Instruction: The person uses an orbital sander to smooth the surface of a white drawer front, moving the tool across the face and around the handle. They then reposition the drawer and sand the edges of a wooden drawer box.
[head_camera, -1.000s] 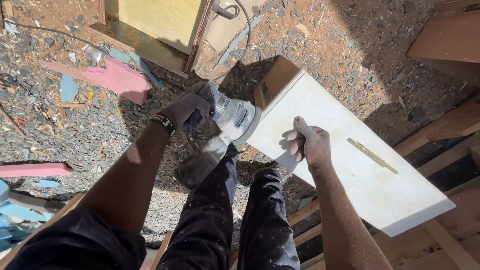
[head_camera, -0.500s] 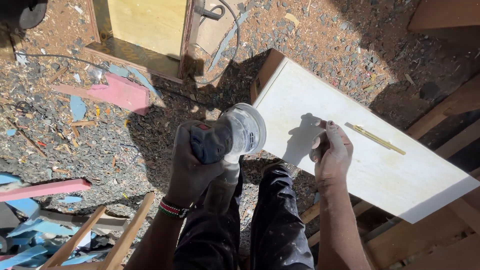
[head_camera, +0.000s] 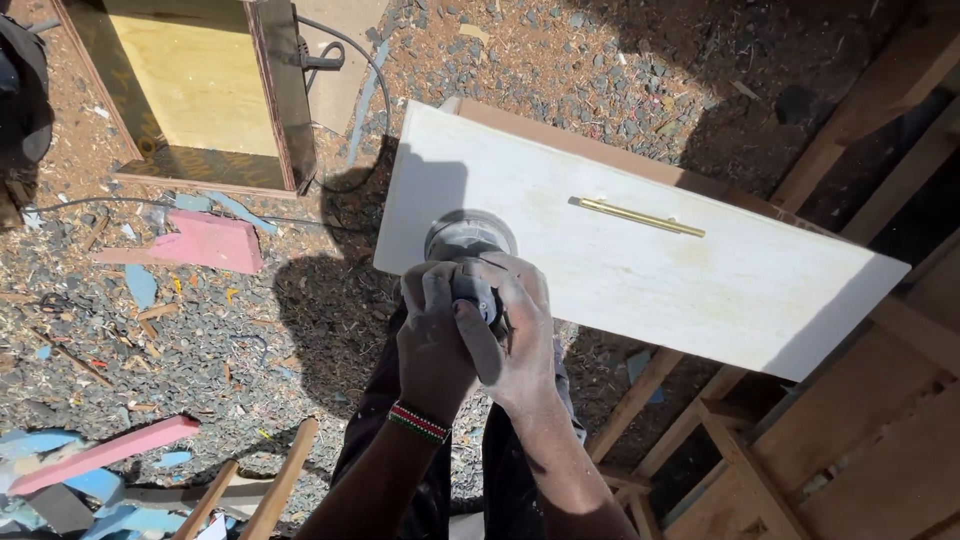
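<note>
Both of your hands have come together now; your left hand (head_camera: 432, 335) and right hand (head_camera: 515, 335) squeeze tight around the round grey power sander (head_camera: 468, 245), sitting on the near edge of the flat white board (head_camera: 640, 260); you look busy smoothing, so next push it slowly along, staying clear of the thin gold handle (head_camera: 640, 217).

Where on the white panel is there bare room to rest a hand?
The panel is bare right of and below the brass handle. Its near-left corner is crowded: left hand and right hand grip the sander there.
</note>
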